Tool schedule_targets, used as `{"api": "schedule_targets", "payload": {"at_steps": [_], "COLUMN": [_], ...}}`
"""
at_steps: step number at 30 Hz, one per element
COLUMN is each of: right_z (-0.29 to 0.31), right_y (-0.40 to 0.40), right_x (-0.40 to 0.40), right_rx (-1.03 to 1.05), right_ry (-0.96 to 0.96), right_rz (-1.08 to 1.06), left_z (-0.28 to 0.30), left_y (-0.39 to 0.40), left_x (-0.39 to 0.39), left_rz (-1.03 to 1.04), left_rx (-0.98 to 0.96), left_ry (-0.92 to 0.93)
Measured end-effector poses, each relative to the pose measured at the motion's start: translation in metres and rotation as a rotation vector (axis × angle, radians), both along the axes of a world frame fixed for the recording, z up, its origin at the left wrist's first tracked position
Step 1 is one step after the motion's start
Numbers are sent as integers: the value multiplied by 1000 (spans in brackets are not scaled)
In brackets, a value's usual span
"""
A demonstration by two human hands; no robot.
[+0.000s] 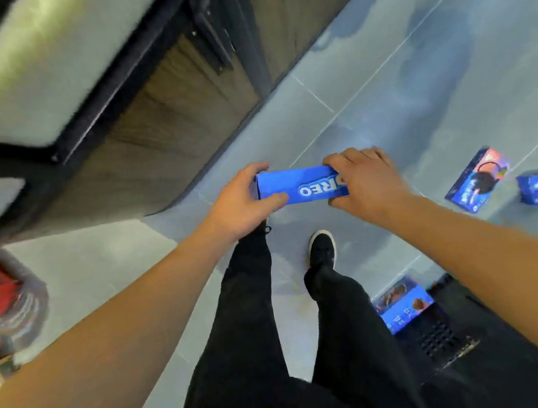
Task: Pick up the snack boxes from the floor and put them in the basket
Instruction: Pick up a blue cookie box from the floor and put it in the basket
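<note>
We hold one box [299, 186] over the floor [416, 79].
Left grip [240, 204] and right grip [366, 181] each clasp an end.

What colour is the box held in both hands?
Blue with white lettering, on the long cardboard snack box; the head view shows it.

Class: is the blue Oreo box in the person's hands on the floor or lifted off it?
Lifted: the Oreo box is gripped at its ends by left hand and right hand.
</note>
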State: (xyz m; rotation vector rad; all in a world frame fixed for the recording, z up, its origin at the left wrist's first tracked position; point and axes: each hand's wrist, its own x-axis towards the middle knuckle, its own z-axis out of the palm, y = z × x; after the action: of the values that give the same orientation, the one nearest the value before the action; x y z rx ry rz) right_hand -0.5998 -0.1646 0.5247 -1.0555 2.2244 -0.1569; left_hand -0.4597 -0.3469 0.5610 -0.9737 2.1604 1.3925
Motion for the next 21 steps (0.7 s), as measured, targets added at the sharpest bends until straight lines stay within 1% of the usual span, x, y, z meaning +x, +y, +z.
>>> {"api": "schedule_targets", "payload": {"at_steps": [3, 5, 7, 9, 12, 15, 17, 21], "right_z": [60, 94, 131, 162, 192, 211, 224, 242], "right_y": [-15, -25, -39, -57, -86, -118, -135, -162], "right_x": [12, 26, 47, 71, 111, 161, 203, 282], "right_rx": [-40, -84, -130, -154, -152, -166, -199, -316], "right_ry": [70, 84, 82, 46, -20, -28, 16, 44], "right_rz": [83, 122, 222, 337, 543, 752, 879, 978], "left_z": [57, 87, 118, 140, 158, 171, 182, 204], "left_y": [8, 14, 18, 20, 23, 30, 37, 51], "left_x": [38, 62, 95, 130, 193, 258, 305, 401], "left_rz": [39, 95, 187, 322, 464, 619, 721, 917], "left_rx": [-115, -173, -258, -314, -411, -451, -473, -515], "left_ry": [170, 230, 263, 246, 200, 185, 173, 181]}}
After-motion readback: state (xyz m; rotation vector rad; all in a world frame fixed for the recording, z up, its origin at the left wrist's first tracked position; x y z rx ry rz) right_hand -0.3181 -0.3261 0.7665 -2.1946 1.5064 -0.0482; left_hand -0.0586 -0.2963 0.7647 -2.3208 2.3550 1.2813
